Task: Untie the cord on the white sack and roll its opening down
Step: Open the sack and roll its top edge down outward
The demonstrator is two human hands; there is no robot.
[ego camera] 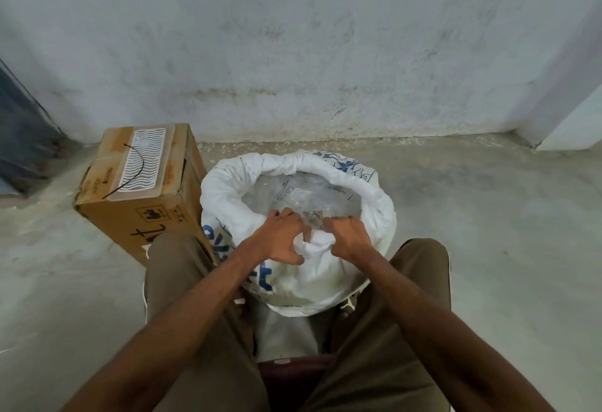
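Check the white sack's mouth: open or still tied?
Open. The white sack has its rim rolled into a thick collar, clear plastic showing inside; left hand and right hand grip the near rim.

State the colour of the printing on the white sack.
Blue, on the white sack; it shows best in the head view, at the left side and far rim.

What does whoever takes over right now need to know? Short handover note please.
Left hand: grips the near rim of the white sack.
Right hand: grips the same rim, beside the left.
Sack stands open on the floor between the knees, clear bags inside; cardboard box to its left.
Done: opening is open, far and side rim already rolled. No cord visible at the opening.
Left: roll the near edge down to match.
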